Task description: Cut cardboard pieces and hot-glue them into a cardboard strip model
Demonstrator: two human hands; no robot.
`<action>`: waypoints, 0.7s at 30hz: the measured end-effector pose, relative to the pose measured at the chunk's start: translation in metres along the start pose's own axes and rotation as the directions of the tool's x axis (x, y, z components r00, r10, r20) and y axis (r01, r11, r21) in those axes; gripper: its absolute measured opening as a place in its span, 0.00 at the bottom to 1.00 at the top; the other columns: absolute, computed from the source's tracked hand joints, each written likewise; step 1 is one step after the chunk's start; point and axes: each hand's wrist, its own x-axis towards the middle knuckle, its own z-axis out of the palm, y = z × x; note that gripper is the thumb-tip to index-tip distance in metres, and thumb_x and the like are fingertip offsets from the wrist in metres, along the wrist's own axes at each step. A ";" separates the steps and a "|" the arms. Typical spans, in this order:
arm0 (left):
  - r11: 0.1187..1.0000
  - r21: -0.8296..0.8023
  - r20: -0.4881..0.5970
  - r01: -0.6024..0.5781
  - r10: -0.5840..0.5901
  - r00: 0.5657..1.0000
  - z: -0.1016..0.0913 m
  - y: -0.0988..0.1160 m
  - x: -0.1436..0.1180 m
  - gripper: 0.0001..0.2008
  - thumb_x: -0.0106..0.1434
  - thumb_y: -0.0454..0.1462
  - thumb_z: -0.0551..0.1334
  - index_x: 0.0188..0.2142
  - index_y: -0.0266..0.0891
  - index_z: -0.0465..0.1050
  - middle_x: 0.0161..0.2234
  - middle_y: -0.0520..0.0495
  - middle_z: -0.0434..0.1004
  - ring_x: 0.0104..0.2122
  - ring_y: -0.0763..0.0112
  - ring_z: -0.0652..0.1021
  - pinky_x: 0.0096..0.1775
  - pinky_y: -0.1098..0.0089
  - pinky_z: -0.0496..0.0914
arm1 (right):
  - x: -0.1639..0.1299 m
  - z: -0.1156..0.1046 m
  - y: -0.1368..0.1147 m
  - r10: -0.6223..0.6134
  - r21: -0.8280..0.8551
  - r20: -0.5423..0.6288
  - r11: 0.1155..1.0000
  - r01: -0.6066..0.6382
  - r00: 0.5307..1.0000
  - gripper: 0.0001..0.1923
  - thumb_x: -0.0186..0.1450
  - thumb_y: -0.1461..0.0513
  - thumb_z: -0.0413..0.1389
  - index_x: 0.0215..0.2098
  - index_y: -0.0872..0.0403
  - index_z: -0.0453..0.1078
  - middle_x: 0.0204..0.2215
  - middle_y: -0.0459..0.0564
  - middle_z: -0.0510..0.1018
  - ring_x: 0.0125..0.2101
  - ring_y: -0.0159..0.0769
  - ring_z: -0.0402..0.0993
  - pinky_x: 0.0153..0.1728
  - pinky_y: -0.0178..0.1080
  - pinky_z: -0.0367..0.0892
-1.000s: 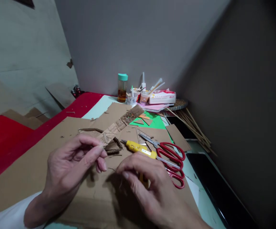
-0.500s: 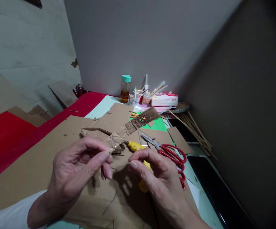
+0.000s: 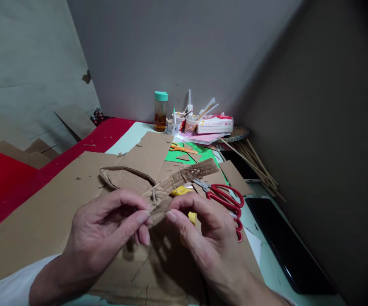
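Between both hands is a crumpled, torn brown cardboard strip [image 3: 184, 174], its far end reaching up to the right. My left hand [image 3: 107, 233] pinches its near end between thumb and fingertips. My right hand [image 3: 203, 233] is closed at the same end, thumb against forefinger, with a bit of brown material between the hands. Beneath the strip lies a yellow-handled tool [image 3: 181, 191], partly hidden. Red-handled scissors [image 3: 223, 195] rest just beyond my right hand. A bent cardboard loop [image 3: 129, 170] lies behind my left hand.
Large cardboard sheets [image 3: 43, 204] cover the table. Farther back stand a teal-lidded bottle [image 3: 161, 112], paper cups [image 3: 190, 126] and a tissue pack [image 3: 215, 124]. Orange scissors [image 3: 184, 148] lie on green paper. Wooden sticks [image 3: 260, 168] and a black phone-like slab [image 3: 285, 246] lie at right.
My right hand has moved left to the strip's near end and closed there. The strip's far end has swung lower and to the right. The view has shifted slightly.
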 end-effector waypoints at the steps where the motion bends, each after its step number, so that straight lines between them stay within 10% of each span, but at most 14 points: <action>1: 1.000 -0.016 -0.003 0.002 -0.002 1.000 -0.001 0.000 0.000 0.11 0.61 0.27 0.65 0.32 0.46 0.79 0.20 0.58 0.81 0.17 0.73 0.81 0.23 0.78 0.77 | 0.000 0.001 0.001 0.019 0.005 0.005 1.000 -0.019 1.000 0.06 0.68 0.65 0.60 0.32 0.54 0.74 0.25 0.41 0.77 0.25 0.27 0.70 0.27 0.30 0.63; 7: 0.979 -0.197 0.036 0.056 -0.049 0.998 -0.007 -0.003 -0.001 0.10 0.65 0.28 0.65 0.34 0.45 0.81 0.26 0.55 0.83 0.19 0.73 0.82 0.24 0.78 0.78 | 0.004 -0.003 0.006 0.256 0.112 -0.013 0.961 -0.253 0.967 0.13 0.71 0.56 0.57 0.31 0.52 0.74 0.24 0.42 0.77 0.26 0.31 0.73 0.27 0.33 0.66; 21: 0.987 -0.067 0.244 0.146 -0.126 0.962 -0.010 -0.007 0.005 0.08 0.67 0.32 0.65 0.33 0.46 0.82 0.33 0.55 0.75 0.21 0.79 0.80 0.27 0.79 0.76 | 0.012 -0.010 0.011 0.197 0.184 -0.102 0.967 -0.176 0.975 0.15 0.71 0.60 0.58 0.26 0.53 0.74 0.22 0.42 0.77 0.23 0.28 0.73 0.26 0.30 0.66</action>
